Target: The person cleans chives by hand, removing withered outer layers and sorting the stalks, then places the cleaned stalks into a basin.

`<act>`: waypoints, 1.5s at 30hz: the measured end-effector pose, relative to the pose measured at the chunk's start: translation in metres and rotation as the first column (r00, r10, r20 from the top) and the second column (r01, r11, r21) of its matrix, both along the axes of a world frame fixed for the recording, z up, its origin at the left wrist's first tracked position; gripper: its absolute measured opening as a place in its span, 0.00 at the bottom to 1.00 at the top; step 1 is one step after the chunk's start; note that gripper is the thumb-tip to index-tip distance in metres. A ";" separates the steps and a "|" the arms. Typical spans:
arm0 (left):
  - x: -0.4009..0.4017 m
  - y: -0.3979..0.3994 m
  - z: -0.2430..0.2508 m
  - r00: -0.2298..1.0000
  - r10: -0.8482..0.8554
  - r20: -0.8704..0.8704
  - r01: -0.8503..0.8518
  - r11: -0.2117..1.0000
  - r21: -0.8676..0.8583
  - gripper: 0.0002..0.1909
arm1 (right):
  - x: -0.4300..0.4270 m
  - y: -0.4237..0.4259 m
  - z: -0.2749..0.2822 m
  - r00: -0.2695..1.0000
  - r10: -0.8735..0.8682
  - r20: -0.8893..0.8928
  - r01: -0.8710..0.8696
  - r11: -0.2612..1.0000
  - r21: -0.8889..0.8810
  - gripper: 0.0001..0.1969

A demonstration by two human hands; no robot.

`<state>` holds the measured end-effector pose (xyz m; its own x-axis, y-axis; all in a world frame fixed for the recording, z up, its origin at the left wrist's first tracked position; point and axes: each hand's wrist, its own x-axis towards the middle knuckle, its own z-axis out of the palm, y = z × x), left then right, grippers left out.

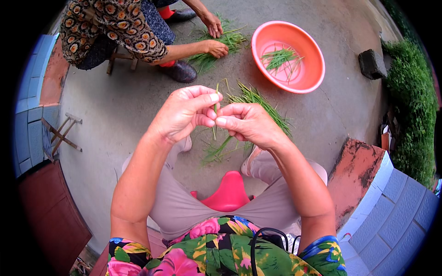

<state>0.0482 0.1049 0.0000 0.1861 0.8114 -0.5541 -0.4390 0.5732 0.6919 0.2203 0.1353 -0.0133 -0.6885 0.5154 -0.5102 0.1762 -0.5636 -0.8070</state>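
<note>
Between the thumb and fingers of my left hand (188, 112) is a thin green stalk (215, 107), held upright in the picture. My right hand (250, 124) meets it from the right, thumb and forefinger pinched together at the stalk's lower part. Whether those right fingertips grip the stalk is hard to make out. Beyond my right hand, a pile of long green stalks (260, 100) lies on the concrete, partly hidden by that hand. Loose green blades (219, 150) are scattered on the ground below my hands, between my feet.
An orange plastic basin (319, 74) holding some greens (281, 58) stands at the far right. Opposite, a seated person's hands (217, 48) work over another heap of greens (203, 60). A pink plastic stool (228, 193) is under me. A folding stool (64, 132) stands left; a dark block (372, 64) lies right.
</note>
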 end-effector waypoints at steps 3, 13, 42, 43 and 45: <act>-0.003 0.002 0.001 0.999 0.036 0.004 -0.036 0.999 0.004 0.07 | 0.000 0.000 0.000 0.999 0.043 -0.019 -0.044 0.998 -0.054 0.09; -0.022 0.008 0.007 0.967 0.252 -0.031 -0.249 0.964 0.094 0.05 | 0.002 -0.009 -0.007 0.992 0.110 -0.056 -0.116 0.987 -0.116 0.07; 0.009 -0.004 0.005 0.939 -0.224 -0.262 0.232 0.973 0.000 0.09 | 0.017 0.018 -0.001 0.909 -0.316 -0.272 0.204 0.906 -0.371 0.09; 0.007 -0.005 0.004 0.948 -0.242 -0.208 0.242 0.970 -0.023 0.08 | 0.017 0.018 0.000 0.903 -0.327 -0.279 0.209 0.902 -0.378 0.10; 0.006 -0.005 0.005 0.954 -0.258 -0.154 0.254 0.966 -0.044 0.08 | 0.017 0.018 0.000 0.897 -0.338 -0.286 0.215 0.898 -0.385 0.10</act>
